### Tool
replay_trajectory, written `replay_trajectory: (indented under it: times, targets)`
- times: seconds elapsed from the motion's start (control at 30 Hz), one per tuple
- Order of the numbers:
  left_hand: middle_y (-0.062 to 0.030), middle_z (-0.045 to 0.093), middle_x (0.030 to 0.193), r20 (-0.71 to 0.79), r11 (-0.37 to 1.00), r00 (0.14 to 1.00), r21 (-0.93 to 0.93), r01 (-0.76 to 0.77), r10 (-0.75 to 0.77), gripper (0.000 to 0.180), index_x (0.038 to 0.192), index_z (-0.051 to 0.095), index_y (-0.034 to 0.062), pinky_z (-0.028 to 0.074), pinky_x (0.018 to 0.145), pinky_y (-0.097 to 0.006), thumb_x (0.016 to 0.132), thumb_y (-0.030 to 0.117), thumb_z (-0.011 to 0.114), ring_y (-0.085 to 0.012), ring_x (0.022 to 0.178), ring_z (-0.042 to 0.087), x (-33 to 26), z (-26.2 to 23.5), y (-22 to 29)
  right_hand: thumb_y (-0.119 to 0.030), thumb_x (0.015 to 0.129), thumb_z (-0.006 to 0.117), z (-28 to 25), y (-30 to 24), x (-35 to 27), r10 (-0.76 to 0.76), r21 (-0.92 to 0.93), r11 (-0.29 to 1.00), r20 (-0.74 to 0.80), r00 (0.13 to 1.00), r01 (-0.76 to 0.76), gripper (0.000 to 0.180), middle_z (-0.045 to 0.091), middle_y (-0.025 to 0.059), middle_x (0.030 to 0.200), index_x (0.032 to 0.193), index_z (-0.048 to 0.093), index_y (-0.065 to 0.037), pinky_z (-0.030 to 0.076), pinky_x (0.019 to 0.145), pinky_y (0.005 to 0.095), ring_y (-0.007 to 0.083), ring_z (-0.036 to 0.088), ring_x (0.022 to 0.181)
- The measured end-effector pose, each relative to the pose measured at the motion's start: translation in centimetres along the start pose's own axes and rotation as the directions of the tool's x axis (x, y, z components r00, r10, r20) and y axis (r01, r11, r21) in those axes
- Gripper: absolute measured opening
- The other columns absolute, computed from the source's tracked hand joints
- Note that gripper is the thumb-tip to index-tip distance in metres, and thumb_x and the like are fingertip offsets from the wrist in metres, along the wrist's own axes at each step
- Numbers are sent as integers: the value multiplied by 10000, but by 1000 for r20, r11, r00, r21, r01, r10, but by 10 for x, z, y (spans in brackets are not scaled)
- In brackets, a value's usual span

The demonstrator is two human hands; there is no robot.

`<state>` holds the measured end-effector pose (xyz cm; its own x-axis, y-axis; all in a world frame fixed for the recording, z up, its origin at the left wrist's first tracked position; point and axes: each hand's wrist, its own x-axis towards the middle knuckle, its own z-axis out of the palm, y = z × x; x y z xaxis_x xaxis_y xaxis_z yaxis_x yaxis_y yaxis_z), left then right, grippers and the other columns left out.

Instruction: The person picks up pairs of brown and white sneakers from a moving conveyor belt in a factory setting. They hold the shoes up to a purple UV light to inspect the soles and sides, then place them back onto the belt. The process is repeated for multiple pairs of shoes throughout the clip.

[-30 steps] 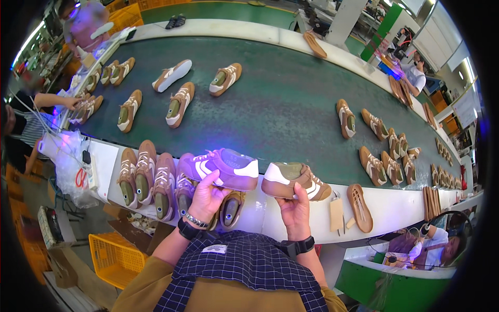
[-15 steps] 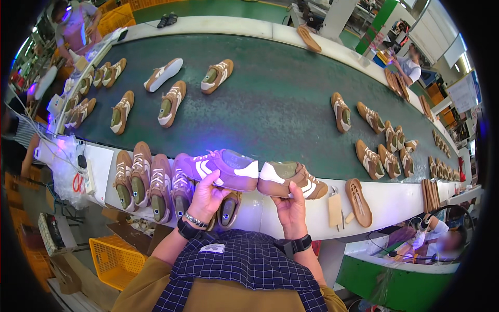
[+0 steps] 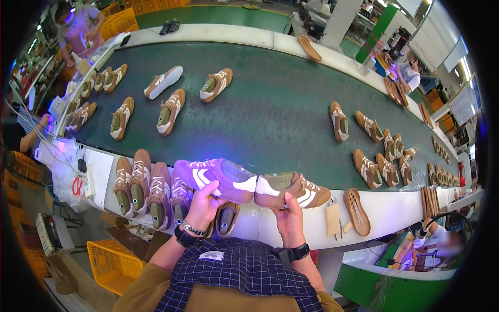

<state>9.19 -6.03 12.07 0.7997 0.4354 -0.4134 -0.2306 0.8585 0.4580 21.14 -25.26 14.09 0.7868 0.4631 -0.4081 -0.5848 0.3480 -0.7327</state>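
My left hand point(image 3: 205, 208) is closed on a brown sneaker point(image 3: 221, 179) with white stripes and a white heel patch, tinted purple by a light. In my right hand point(image 3: 289, 221) is another sneaker point(image 3: 293, 191) of the same kind, toe pointing right. The two are held heel to heel above the white ledge, their heels very near each other; I cannot tell if they touch. Greenish lasts fill both shoes. Left of my left hand, a row of like sneakers point(image 3: 160, 195) stands on the ledge, and part of a sneaker point(image 3: 227, 218) shows beneath that hand.
A green conveyor belt point(image 3: 260, 114) carries scattered sneakers. Right of my hands lie a loose sole point(image 3: 357, 213) and a pale block point(image 3: 333, 218) with thin tools. A yellow crate point(image 3: 115, 265) sits low at left. Other people work at the belt's far left point(image 3: 80, 31) and on the right.
Both sneakers have turned slightly in my hands and show more of their sides. The whole view has shifted a little, so the belt and ledge sit slightly lower in the picture.
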Motion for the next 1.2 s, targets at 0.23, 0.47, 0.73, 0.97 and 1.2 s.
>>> replay_trajectory:
  times: [0.23, 0.47, 0.73, 0.97, 1.2]
  targets:
    - [-100, 593, 1093, -15, 1000, 1000, -1, -16, 15, 319, 1178, 486, 19, 521, 853, -415, 873, 87, 550, -241, 999, 604, 1, -4, 2, -167, 853, 575, -1, -5, 0, -40, -66, 997, 10, 999, 41, 469, 557, 106, 1166, 1269, 408, -29, 502, 891, 393, 232, 576, 1052]
    - [-90, 592, 1093, -38, 999, 999, 28, -34, 35, 327, 1178, 487, 28, 517, 860, -429, 862, 74, 560, -235, 1002, 603, -1, 0, 3, -141, 851, 575, -1, -7, -2, -53, -76, 996, 17, 998, 54, 460, 551, 106, 1156, 1262, 403, -30, 511, 869, 396, 230, 580, 1035]
    - [-74, 587, 1093, -85, 996, 996, 84, -19, 26, 357, 1189, 477, 38, 514, 858, -428, 850, 86, 578, -229, 1002, 600, -1, 4, 1, -139, 847, 586, -5, -9, -1, -20, -71, 997, 6, 1000, 21, 465, 555, 106, 1151, 1260, 405, -26, 500, 888, 402, 227, 573, 1050]
    - [-100, 546, 1183, 88, 993, 994, -95, 72, -64, 425, 1254, 433, 31, 448, 952, -431, 853, 95, 561, -250, 1089, 549, 3, -2, 6, -115, 776, 652, -9, -22, 0, 48, 91, 993, 249, 967, -72, 648, 473, 104, 1287, 1339, 344, -28, 395, 1010, 406, 236, 485, 1176]
    - [-124, 499, 1264, 539, 963, 828, -105, 248, -155, 555, 1317, 375, -1, 379, 1026, -373, 854, 204, 602, -234, 1161, 504, 7, 23, 9, -372, 780, 689, -14, -29, 4, 77, 83, 988, 448, 891, -127, 745, 451, 130, 1326, 1355, 349, -41, 330, 1052, 448, 287, 444, 1220]
